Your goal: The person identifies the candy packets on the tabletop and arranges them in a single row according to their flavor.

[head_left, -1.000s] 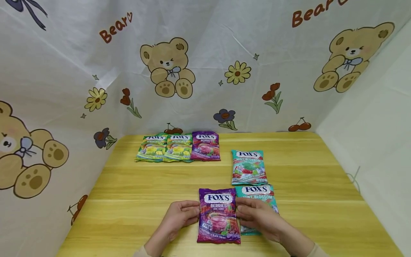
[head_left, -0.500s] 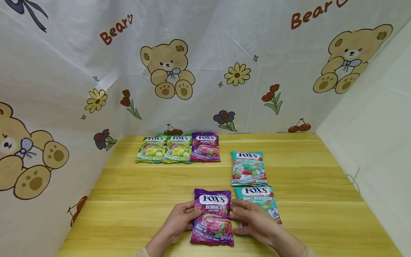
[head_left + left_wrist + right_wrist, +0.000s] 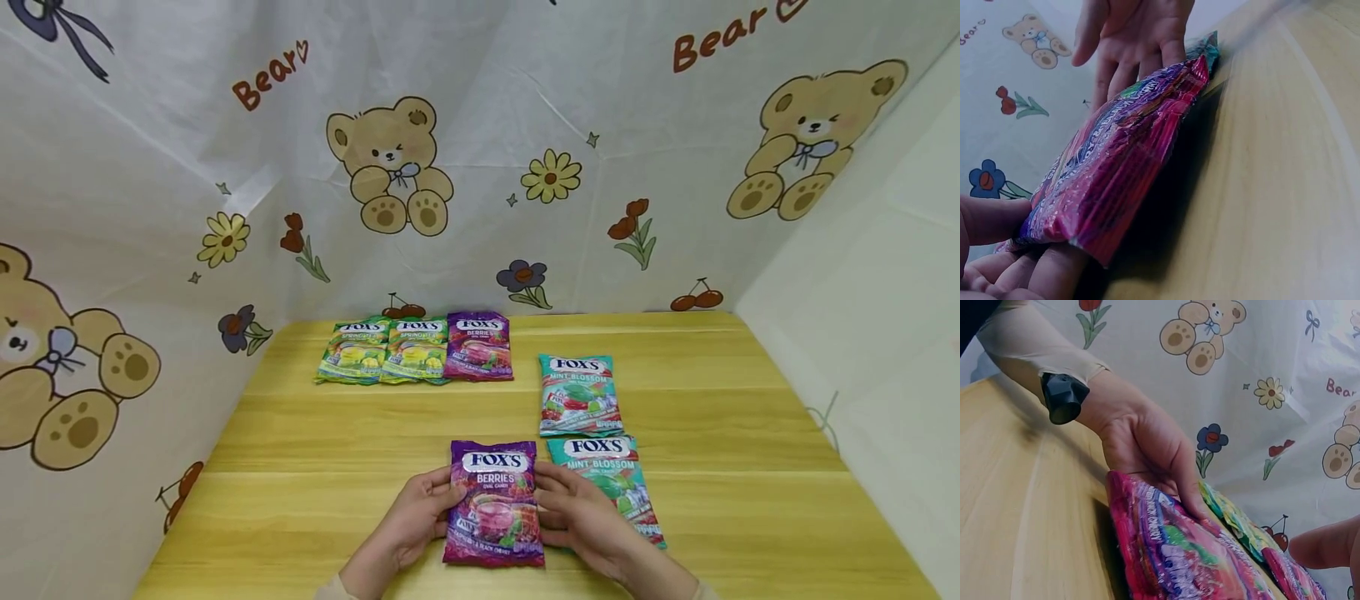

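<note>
A purple FOX'S Berries candy bag (image 3: 493,500) is between my hands near the front of the table. My left hand (image 3: 420,512) pinches its left edge, thumb on top and fingers underneath, as the left wrist view shows. At the opposite edge, the extended fingers of my right hand (image 3: 585,517) touch the bag, while the right thumb (image 3: 1329,544) stands off it. A dark shadow lies under the bag's near edge in the left wrist view, where that edge is raised off the wood. Partly behind my right hand lies a teal Mint Blossom bag (image 3: 626,479).
Another teal Mint Blossom bag (image 3: 579,396) lies just behind the front one. At the back left, two Spring Tea bags (image 3: 352,354) and a second purple Berries bag (image 3: 478,346) form a row. A bear-printed cloth (image 3: 465,83) hangs behind the wooden table (image 3: 300,450).
The held Berries bag has shifted slightly left, and both hands went with it. My left thumb has come over the bag's edge. More of the front Mint Blossom bag shows now.
</note>
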The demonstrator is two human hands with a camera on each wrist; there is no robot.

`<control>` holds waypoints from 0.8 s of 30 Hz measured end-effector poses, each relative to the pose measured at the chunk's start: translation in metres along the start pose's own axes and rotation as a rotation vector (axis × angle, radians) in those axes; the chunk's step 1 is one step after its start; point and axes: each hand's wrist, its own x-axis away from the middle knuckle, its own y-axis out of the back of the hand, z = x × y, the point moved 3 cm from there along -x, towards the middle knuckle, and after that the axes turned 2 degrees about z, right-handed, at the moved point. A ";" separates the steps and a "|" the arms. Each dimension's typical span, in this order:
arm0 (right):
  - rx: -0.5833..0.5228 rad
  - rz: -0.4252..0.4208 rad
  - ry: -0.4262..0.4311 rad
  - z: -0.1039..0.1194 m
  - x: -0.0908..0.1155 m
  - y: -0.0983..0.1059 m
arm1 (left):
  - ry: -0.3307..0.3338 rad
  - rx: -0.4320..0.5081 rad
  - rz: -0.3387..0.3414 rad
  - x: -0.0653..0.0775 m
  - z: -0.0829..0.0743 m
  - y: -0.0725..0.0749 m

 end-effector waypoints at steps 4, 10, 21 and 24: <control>0.003 -0.027 0.002 -0.003 -0.002 0.000 | 0.002 0.017 0.022 -0.002 0.001 0.000; -0.033 -0.043 0.028 -0.003 -0.006 -0.002 | -0.014 0.072 0.075 -0.004 -0.001 -0.005; -0.070 0.017 0.065 0.007 -0.015 -0.001 | -0.039 0.116 0.087 -0.015 -0.014 -0.013; -0.063 0.015 0.077 0.012 -0.016 0.002 | -0.047 0.116 0.092 -0.020 -0.018 -0.016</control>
